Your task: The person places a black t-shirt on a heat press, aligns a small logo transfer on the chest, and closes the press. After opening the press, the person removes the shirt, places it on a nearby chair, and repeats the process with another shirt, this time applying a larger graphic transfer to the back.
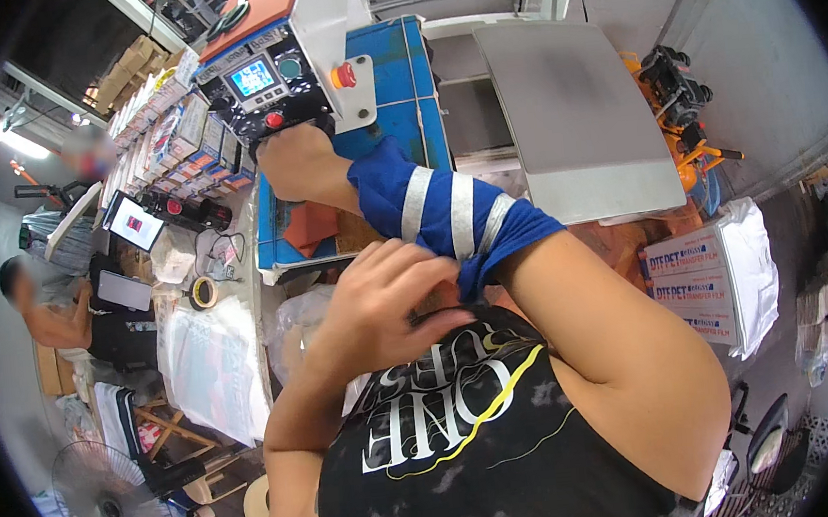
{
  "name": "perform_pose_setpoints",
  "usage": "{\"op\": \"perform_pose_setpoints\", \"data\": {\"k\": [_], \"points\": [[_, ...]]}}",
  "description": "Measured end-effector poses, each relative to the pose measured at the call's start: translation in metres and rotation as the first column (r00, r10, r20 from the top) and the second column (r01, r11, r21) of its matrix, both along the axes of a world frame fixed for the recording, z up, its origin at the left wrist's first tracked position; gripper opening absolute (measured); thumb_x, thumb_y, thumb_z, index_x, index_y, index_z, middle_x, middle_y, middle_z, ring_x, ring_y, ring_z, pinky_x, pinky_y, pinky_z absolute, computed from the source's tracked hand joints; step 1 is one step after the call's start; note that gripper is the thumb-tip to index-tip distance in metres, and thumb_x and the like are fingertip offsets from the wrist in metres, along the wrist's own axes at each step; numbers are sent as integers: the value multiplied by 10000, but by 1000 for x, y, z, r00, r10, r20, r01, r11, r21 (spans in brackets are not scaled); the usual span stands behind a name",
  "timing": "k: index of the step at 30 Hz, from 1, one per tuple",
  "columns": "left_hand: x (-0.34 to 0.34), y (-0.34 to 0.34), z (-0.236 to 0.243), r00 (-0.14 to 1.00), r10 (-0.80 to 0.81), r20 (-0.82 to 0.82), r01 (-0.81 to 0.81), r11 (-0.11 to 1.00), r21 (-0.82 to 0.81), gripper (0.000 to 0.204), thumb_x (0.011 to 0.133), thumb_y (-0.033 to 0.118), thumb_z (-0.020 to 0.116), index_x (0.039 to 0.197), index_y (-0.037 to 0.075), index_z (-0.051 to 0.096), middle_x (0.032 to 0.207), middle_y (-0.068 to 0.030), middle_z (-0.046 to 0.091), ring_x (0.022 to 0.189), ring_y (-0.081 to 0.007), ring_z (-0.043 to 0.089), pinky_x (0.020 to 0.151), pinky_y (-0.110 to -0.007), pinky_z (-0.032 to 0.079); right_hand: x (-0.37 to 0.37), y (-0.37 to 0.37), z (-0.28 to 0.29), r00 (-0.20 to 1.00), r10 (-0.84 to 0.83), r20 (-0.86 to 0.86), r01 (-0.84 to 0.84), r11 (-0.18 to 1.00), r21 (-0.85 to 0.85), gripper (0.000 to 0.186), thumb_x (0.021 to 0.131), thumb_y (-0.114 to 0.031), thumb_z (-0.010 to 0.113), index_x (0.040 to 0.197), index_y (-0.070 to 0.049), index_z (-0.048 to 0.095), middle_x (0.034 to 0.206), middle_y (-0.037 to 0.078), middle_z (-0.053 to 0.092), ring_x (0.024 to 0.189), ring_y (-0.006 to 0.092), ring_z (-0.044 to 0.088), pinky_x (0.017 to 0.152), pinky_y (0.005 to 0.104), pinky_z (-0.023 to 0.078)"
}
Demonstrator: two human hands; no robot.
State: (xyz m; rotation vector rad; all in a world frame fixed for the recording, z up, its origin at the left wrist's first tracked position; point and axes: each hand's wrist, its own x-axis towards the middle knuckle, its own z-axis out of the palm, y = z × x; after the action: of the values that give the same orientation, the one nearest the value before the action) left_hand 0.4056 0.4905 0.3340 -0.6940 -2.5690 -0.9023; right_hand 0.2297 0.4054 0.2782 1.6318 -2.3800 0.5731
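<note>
My right arm reaches across to a heat press [283,74] with a small lit screen and red buttons. A blue cloth with white stripes [439,208] is wrapped around that forearm. My right hand [305,165] is bent and curled at the lower front of the press's control box; its fingertips and whatever they grip are hidden. My left hand [393,294] hovers in front of my chest, thumb apart from the fingers. Its fingertips are at the lower edge of the striped cloth, and I cannot tell whether they touch it. A brown-red piece [312,228] lies below my right hand.
A grey flat plate [577,110] stands right of the press's blue base [388,47]. White boxes [693,280] are stacked at the right. Left are shelved boxes [171,141], a tape roll [203,293], plastic-wrapped sheets [211,367], a fan [110,511] and a seated person [59,316].
</note>
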Motion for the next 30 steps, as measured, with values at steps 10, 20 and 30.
{"op": "perform_pose_setpoints", "data": {"k": [10, 20, 30], "points": [[-11, 22, -17, 963, -218, -159, 202, 973, -112, 210, 748, 16, 716, 952, -15, 674, 901, -122, 669, 786, -256, 661, 689, -380, 538, 6, 4, 9, 998, -58, 24, 57, 998, 24, 228, 827, -175, 676, 1002, -84, 791, 996, 135, 786, 919, 283, 772, 749, 420, 602], [-16, 10, -37, 951, -158, -264, 143, 987, -78, 232, 805, 112, 692, 1032, 69, 679, 1257, -87, 651, 1296, -270, 565, 1191, -549, 277, 17, -1, 16, 988, -119, 103, 110, 990, 84, 259, 902, -250, 624, 1054, -66, 724, 1040, 187, 756, 975, 365, 740, 844, 486, 581], [-9, -66, -14, 907, -166, -387, 193, 981, 34, 378, 755, 124, 765, 1119, 48, 696, 1290, -132, 649, 1285, -341, 585, 1158, -565, 389, 5, 20, 19, 988, -152, -32, 155, 982, 109, 333, 942, -426, 636, 1009, -106, 702, 857, 164, 751, 801, 357, 744, 740, 486, 587]]}}
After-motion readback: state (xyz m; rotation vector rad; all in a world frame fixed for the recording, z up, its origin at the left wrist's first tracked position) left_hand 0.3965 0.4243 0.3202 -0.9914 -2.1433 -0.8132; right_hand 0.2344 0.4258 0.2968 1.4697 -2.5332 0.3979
